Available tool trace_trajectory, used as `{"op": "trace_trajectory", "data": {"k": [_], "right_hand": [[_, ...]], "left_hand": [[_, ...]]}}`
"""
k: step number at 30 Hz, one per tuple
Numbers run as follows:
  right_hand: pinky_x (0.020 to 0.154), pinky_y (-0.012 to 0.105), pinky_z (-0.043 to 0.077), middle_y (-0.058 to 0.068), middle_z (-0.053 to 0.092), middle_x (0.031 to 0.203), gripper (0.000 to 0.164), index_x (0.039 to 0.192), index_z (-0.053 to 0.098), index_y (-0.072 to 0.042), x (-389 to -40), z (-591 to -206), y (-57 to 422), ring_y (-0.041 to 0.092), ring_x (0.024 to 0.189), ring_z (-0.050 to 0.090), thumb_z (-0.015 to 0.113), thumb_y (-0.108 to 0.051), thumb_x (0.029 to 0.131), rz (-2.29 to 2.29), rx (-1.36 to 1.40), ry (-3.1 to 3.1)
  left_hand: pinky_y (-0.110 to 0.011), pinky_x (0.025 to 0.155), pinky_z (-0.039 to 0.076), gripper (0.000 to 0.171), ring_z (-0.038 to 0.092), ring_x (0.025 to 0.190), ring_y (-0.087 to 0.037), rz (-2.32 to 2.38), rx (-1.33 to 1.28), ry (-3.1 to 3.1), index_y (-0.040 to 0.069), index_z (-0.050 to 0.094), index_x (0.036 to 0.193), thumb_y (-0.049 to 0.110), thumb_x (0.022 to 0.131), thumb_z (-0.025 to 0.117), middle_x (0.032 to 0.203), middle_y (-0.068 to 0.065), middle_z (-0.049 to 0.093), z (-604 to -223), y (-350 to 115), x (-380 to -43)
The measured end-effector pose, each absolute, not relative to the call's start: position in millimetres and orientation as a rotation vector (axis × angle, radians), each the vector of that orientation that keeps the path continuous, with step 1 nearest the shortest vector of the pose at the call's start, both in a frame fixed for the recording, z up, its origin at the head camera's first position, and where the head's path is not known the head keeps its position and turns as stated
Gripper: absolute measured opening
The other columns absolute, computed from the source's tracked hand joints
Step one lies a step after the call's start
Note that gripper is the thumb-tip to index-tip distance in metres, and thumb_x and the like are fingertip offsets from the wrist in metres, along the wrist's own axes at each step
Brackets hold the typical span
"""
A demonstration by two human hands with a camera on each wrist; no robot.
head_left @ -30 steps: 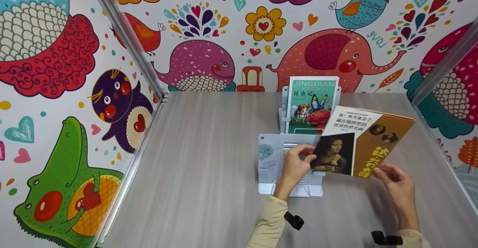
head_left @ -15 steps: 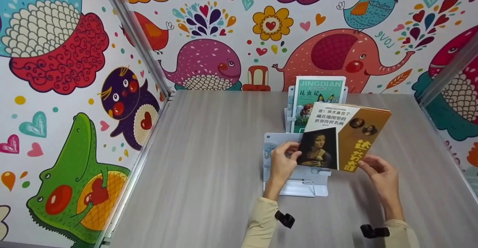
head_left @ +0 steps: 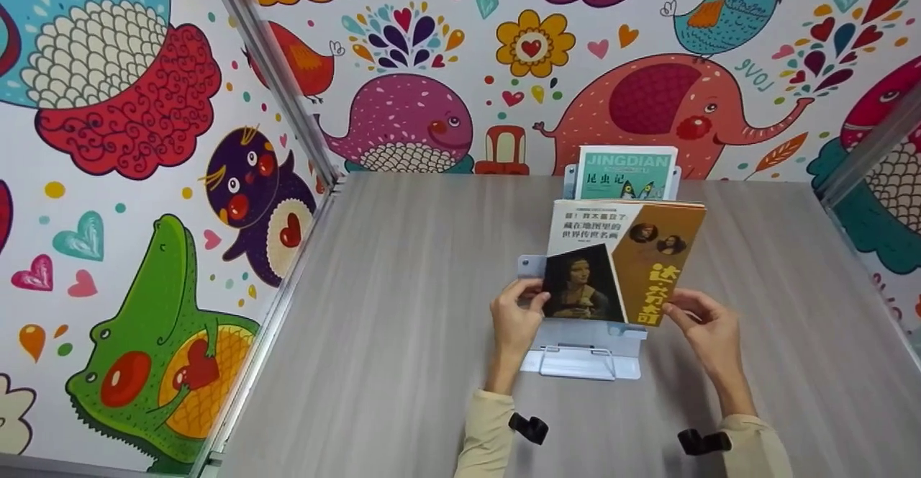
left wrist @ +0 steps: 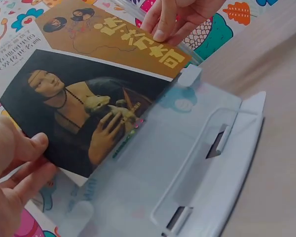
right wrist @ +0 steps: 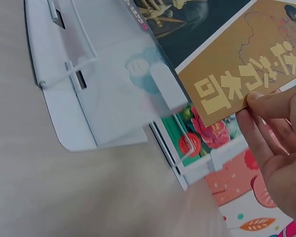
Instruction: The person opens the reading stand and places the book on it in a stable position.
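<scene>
Both hands hold up a book (head_left: 626, 262) with a painted portrait and an orange-brown panel on its cover. My left hand (head_left: 515, 314) pinches its left edge, thumb in front. The lower right edge is pinched by my right hand (head_left: 709, 327). Behind and below the book stands a pale blue-white book stand (head_left: 590, 341); its ledge and wire holder show beneath, its upper part is mostly covered. In the left wrist view, the lower edge of the book lies close to the stand's plate (left wrist: 153, 148); whether they touch I cannot tell.
Farther back, a green book (head_left: 627, 168) leans on a second stand (head_left: 570, 179), partly hidden by the held book. The wood-grain table (head_left: 403, 305) ends at patterned walls (head_left: 403, 118) behind and at the left and right, with metal posts (head_left: 277, 68) at the corners.
Both hands have carried the book leftward, from right of the front stand to in front of it. Its tilt has lessened, and it covers more of the green book. The head view has shifted slightly.
</scene>
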State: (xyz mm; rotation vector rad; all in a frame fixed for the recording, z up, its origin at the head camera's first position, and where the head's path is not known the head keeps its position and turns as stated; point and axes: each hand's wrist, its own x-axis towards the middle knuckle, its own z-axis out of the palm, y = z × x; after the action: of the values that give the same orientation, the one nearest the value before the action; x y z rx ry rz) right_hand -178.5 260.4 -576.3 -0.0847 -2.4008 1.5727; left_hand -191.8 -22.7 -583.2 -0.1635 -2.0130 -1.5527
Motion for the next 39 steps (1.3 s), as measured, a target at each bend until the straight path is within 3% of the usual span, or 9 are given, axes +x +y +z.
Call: {"op": "trace_trajectory", "data": {"k": [12,21,34,39], "right_hand": [[0.078,0.009,0.053,-0.001,0.074,0.101,0.022,0.113,0.073,-0.002,-183.1,-579.8,242.1,-0.005,0.086,0.066,0.074,-0.004,0.091,1.572,-0.094,-2.413],[0.069,0.011,0.054,0.020,0.074,0.098,0.019,0.106,0.073,0.007,-172.2,-561.0,228.8,-0.002,0.080,0.067,0.073,0.007,0.087,1.609,-0.070,-2.369],[0.070,0.012,0.056,0.022,0.074,0.093,0.023,0.104,0.071,0.011,-165.6,-565.8,223.3,0.002,0.079,0.070,0.073,0.016,0.082,1.675,-0.037,-2.321],[0.071,0.011,0.055,0.012,0.076,0.090,0.024,0.104,0.072,0.009,-172.2,-595.3,232.7,-0.002,0.077,0.069,0.075,0.016,0.080,1.689,-0.028,-2.290]], "left_hand": [[-0.027,0.064,0.061,0.015,0.071,0.077,-0.023,-1.561,-0.114,-2.023,0.000,0.076,0.096,-0.001,0.082,0.081,0.088,-0.014,0.074,-591.9,-39.8,-187.6],[-0.027,0.070,0.062,0.015,0.073,0.079,-0.020,-1.606,-0.051,-2.040,0.002,0.078,0.096,0.000,0.081,0.081,0.089,-0.011,0.075,-595.3,-42.7,-183.4],[-0.029,0.070,0.063,0.018,0.074,0.076,-0.028,-1.634,-0.053,-1.998,-0.003,0.076,0.094,-0.006,0.077,0.082,0.085,-0.016,0.073,-607.8,-43.0,-179.1],[-0.026,0.070,0.062,0.019,0.074,0.074,-0.025,-1.606,-0.059,-2.030,-0.003,0.076,0.093,-0.009,0.076,0.081,0.083,-0.015,0.073,-612.9,-43.0,-177.0]]}}
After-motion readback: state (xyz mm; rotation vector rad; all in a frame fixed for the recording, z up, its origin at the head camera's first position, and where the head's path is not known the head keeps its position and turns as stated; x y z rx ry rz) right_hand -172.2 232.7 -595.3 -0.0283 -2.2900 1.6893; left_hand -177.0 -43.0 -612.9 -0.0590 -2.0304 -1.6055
